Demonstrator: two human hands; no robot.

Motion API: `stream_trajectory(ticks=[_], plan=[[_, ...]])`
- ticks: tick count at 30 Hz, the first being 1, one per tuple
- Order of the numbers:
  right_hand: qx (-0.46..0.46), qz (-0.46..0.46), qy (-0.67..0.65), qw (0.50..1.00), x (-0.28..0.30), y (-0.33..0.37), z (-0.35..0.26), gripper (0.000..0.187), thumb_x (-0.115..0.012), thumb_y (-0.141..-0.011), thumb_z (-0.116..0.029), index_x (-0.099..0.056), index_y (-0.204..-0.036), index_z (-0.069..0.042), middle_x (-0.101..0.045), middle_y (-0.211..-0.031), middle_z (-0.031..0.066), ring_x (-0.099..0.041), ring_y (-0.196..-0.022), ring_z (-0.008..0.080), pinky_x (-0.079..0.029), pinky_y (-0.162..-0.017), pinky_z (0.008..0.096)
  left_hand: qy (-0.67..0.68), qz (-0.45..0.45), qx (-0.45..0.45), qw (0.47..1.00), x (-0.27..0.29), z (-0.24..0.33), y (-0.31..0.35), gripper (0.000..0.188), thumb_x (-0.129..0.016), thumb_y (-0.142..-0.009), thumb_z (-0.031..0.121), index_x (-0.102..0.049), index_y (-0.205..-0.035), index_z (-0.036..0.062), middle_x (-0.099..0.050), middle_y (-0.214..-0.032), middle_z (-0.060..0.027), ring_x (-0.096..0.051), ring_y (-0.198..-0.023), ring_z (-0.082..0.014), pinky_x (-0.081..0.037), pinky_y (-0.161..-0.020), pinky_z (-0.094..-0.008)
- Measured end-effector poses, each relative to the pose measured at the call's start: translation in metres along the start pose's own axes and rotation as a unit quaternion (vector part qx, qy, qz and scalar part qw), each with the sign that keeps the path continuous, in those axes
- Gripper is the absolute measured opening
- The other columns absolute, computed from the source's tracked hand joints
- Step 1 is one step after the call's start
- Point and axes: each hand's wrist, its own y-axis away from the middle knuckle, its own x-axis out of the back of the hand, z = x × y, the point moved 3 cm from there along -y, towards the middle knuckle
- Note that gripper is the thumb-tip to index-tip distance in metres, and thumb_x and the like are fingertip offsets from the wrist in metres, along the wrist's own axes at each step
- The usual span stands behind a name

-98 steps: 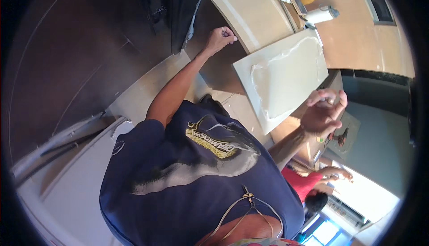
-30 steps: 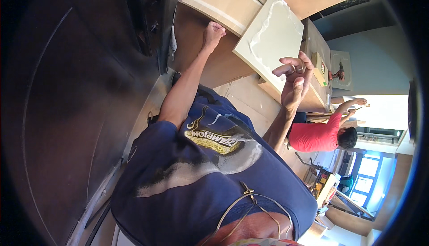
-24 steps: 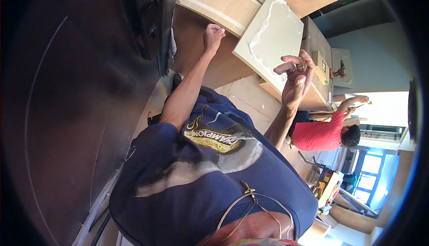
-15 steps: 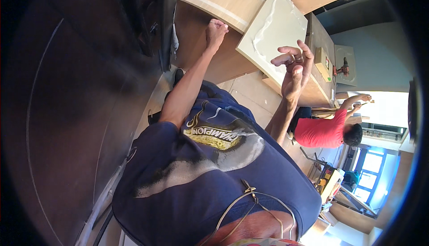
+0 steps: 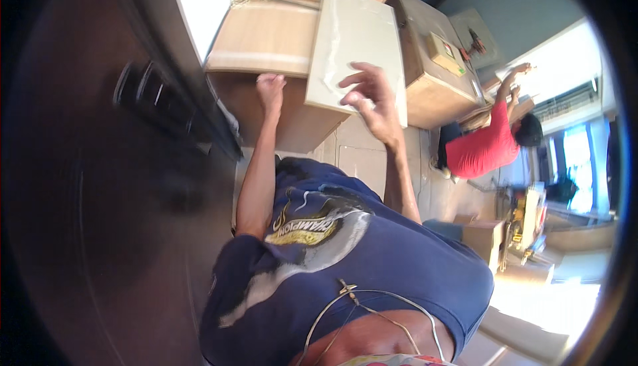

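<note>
My left hand point(image 5: 271, 92) is closed, its fingers curled in just off the front edge of a light wood panel point(image 5: 266, 33). Whatever it may hold is hidden. My right hand point(image 5: 373, 103) hovers over a pale cream board point(image 5: 362, 37), slightly blurred, with its fingers apart and bent and nothing visible in them. A whitish, uneven streak runs along the board's left side. Both panels rest side by side on a brown wooden cabinet or box point(image 5: 266, 117).
A dark glossy surface point(image 5: 80, 186) fills the left. Beyond the board stands a wooden cabinet point(image 5: 428, 100) bearing a yellowish box point(image 5: 445, 53), with a red drill point(image 5: 475, 43) nearby. A co-worker in a red shirt point(image 5: 482, 146) crouches at the right, reaching toward a bright surface.
My view has turned, so the panels and co-worker sit differently in it. My left hand stays closed by the wood panel's edge; my right hand stays spread, now over the cream board.
</note>
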Motion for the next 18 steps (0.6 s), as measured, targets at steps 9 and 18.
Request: stream_trajectory(ticks=[9, 18], plan=[[-0.088, 0.097, 0.126, 0.983, 0.064, 0.005, 0.065, 0.046, -0.074, -0.096, -0.019, -0.057, -0.137, -0.007, -0.070, -0.106, 0.0085, -0.069, -0.082, 0.0148, -0.056, -0.075, 0.0313, -0.254, -0.040, -0.124, 0.958, -0.037, 0.066, 0.004, 0.026, -0.062, -0.102, 0.018, -0.057, -0.115, -0.0033, -0.069, -0.097, -0.0146, -0.069, -0.080, -0.0195, -0.055, -0.073, -0.0325], [-0.166, 0.280, 0.135, 0.936, 0.186, 0.041, 0.192, 0.042, -0.072, -0.095, -0.022, -0.059, -0.132, -0.005, -0.073, -0.105, 0.0103, -0.066, -0.070, 0.0186, -0.055, -0.068, 0.0352, -0.309, -0.281, -0.209, 0.884, -0.224, 0.063, -0.026, 0.028, -0.063, -0.098, 0.011, -0.059, -0.123, 0.0001, -0.062, -0.118, -0.0176, -0.066, -0.104, -0.0271, -0.055, -0.087, -0.0390]])
